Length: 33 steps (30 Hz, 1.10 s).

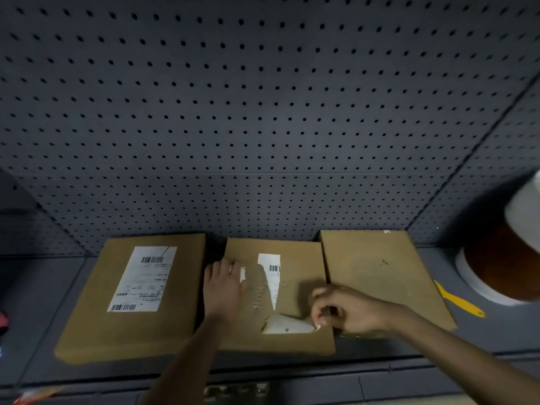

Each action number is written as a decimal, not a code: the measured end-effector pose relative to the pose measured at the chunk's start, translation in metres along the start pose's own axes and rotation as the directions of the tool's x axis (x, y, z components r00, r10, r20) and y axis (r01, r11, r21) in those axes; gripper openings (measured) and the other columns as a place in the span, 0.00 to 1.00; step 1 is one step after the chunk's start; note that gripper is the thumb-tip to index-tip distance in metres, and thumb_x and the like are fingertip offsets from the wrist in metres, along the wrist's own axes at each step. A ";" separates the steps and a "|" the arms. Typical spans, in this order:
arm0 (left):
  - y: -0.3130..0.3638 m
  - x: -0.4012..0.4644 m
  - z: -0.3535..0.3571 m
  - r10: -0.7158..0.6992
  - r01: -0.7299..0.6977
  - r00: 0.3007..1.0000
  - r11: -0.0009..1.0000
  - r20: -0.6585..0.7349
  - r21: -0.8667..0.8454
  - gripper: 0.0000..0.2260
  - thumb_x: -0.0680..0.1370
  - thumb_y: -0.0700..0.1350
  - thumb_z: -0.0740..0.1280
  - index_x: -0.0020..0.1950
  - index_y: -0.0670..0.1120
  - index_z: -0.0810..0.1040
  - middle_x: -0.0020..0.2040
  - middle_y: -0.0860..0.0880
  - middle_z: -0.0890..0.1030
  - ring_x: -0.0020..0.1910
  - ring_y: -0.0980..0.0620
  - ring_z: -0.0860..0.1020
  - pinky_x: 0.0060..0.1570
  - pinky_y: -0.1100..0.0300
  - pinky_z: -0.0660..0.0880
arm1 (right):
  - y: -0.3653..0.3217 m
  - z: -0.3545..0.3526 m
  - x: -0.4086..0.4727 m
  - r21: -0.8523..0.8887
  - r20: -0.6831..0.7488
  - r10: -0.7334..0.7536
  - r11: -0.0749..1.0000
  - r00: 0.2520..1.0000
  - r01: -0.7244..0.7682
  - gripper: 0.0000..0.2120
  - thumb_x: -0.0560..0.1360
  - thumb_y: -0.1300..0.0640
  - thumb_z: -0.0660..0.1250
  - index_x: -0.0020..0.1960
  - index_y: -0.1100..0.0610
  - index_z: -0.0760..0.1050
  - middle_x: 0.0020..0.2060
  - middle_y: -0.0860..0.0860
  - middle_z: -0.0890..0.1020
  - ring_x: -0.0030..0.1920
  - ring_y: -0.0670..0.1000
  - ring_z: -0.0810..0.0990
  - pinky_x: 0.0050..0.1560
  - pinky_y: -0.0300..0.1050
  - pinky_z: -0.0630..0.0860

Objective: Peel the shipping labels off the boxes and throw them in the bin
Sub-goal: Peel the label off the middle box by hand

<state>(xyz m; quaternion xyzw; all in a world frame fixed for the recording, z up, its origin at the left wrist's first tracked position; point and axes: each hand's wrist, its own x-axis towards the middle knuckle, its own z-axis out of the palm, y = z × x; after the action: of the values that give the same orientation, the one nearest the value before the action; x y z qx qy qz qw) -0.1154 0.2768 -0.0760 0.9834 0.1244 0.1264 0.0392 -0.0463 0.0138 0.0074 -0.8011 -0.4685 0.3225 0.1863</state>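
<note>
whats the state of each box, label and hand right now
left box: label whole, stuck flat
middle box: torn label strip left, lower flap lifted
right box: no label showing
left hand: flat, pressing middle box
right hand: pinching the flap
bin: open

Dim workstation, dark grey surfaces throughout.

Back wall (263, 112) of grey pegboard, regular rows of small dark holes, one horizontal panel seam low down. Second pegboard panel (502, 141) angled in at right, joined along a diagonal seam. Grey bench top (38, 302) below, meeting the wall in a straight line; panel joints visible along the front edge (380, 381). Low, cool lighting, strongest near centre, corners falling into shadow. Dark shape at far left (14, 200), too dim to identify.
</note>
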 end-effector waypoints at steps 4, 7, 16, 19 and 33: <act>0.003 0.003 -0.003 -0.018 0.024 0.998 0.994 0.059 -0.106 0.15 0.65 0.44 0.75 0.48 0.44 0.78 0.45 0.42 0.77 0.43 0.41 0.76 0.46 0.49 0.75 | 0.001 -0.011 -0.013 0.016 -0.131 0.063 0.998 0.989 -0.061 0.05 0.77 0.59 0.63 0.44 0.51 0.75 0.42 0.39 0.71 0.46 0.39 0.72 0.49 0.30 0.68; 0.015 0.004 -0.021 0.092 -0.073 0.995 0.903 0.026 -0.424 0.13 0.72 0.51 0.60 0.53 0.48 0.76 0.49 0.48 0.74 0.49 0.48 0.73 0.48 0.55 0.72 | -0.003 -0.020 -0.009 0.056 -0.292 0.078 0.996 0.953 -0.064 0.10 0.77 0.57 0.64 0.43 0.42 0.72 0.43 0.38 0.72 0.48 0.41 0.74 0.51 0.33 0.69; 0.059 0.004 -0.056 0.124 -0.027 0.988 0.713 0.088 -0.701 0.22 0.71 0.63 0.62 0.62 0.56 0.70 0.55 0.55 0.66 0.55 0.60 0.65 0.50 0.67 0.64 | -0.023 -0.024 0.045 0.155 -0.559 0.077 0.988 0.826 0.013 0.06 0.77 0.56 0.64 0.52 0.51 0.77 0.47 0.44 0.81 0.49 0.42 0.78 0.53 0.41 0.76; 0.047 0.006 -0.050 0.056 -0.011 0.997 0.751 0.047 -0.661 0.09 0.75 0.54 0.63 0.54 0.55 0.75 0.51 0.57 0.69 0.52 0.59 0.68 0.46 0.64 0.67 | -0.026 -0.020 0.053 0.166 -0.535 0.057 0.985 0.843 0.039 0.06 0.77 0.55 0.63 0.52 0.48 0.77 0.48 0.44 0.81 0.49 0.44 0.78 0.53 0.45 0.76; 0.001 0.007 -0.015 -0.154 0.170 0.985 0.872 0.074 -0.459 0.07 0.72 0.43 0.66 0.50 0.48 0.76 0.51 0.49 0.72 0.49 0.50 0.69 0.46 0.58 0.69 | 0.011 -0.020 0.072 0.066 -0.483 0.077 0.997 0.872 -0.051 0.12 0.79 0.55 0.61 0.61 0.48 0.73 0.50 0.43 0.79 0.51 0.42 0.77 0.54 0.42 0.75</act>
<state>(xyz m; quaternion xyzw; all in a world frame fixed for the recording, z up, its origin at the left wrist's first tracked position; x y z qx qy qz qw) -0.1130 0.2785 -0.0596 0.9336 0.1719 0.1315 0.2857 -0.0001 0.0709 -0.0088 -0.8664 -0.3718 0.1292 0.3073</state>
